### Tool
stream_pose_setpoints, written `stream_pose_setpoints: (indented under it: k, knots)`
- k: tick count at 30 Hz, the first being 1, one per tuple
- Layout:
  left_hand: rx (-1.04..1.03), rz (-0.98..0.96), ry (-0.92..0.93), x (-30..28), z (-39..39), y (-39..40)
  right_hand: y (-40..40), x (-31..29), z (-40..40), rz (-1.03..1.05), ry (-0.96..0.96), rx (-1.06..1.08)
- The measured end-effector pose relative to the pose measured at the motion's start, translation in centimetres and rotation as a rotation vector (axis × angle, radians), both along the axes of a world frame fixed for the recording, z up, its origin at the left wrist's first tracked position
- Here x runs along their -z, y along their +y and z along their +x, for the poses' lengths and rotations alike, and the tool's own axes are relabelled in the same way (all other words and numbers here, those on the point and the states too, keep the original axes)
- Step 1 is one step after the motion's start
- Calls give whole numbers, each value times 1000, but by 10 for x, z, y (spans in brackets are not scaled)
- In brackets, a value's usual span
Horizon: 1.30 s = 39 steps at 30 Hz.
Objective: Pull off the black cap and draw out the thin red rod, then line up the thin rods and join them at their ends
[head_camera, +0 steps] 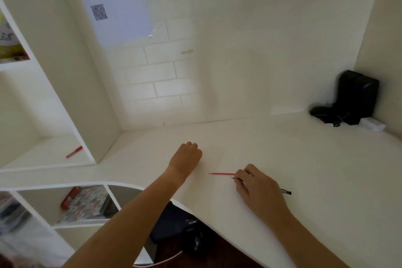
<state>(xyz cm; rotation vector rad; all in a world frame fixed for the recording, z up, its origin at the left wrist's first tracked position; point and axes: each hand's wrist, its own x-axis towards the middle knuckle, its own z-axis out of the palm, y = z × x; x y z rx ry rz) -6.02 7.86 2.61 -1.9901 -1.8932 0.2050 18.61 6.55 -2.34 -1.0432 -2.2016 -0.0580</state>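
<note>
A: Your right hand (258, 189) has its fingers curled round two thin sticks at once: a black pen (286, 191), whose cap end pokes out past the knuckles at 4 o'clock, and a red pencil (221, 173), whose point sticks out at 9 o'clock over the desk (304, 159).

B: And my left hand (187, 158)?

A: It lies at 10 o'clock from your right, knuckles up and fingers tucked under, resting on the desk. I see nothing in it, though the palm is hidden, so a small thing could sit there unseen.

B: How will these two handle?

A: I judge both light and stiff, and smooth enough to roll or slide against each other when pinched together. The pencil point looks fine and could snap if pressed. Take each near its middle, not at the tip.

B: What lies further out?

A: A red marker (74, 152) lies on the shelf (43, 159) at 9 o'clock, well apart from your left hand. A black bag (354, 98) stands in the far corner at 2 o'clock with a white box (373, 124) just beside it. Below the desk edge at 7 o'clock a cubby holds patterned books (87, 204).
</note>
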Motion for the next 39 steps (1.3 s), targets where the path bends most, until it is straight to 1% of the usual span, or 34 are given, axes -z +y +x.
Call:
stream_pose_setpoints:
  k: [4,8,11,15,17,20,23,25,30,32,35,39]
  knots:
    - [-5,4,-47,1,-4,-2,0,0,-1,-7,-6,-6]
    - [23,54,-123,-1,-8,-6,0,1,0,-9,14,-6]
    - [63,138,-245,-5,-9,-13,-1,1,0,-25,51,-6]
    - [202,295,-596,5,23,-42,-1,-1,2,-95,113,-86]
    - [249,278,-803,18,48,-59,-1,-2,1,-112,120,-153]
    - [199,224,-1103,35,77,-75,-2,-3,1,-96,87,-210]
    - [145,262,-1274,38,87,-80,-2,-3,2,-79,64,-217]
    - [142,284,-1324,36,87,-80,-3,-3,3,-81,68,-229]
    - [136,288,-1360,36,81,-83,-4,-3,4,-91,85,-269]
    - [128,288,-1324,34,77,-81,-4,-2,3,-77,79,-259]
    - [102,388,-1174,29,67,-72,0,-1,5,-63,122,-136]
    - [-37,609,-1099,23,48,-57,7,2,7,-92,166,95]
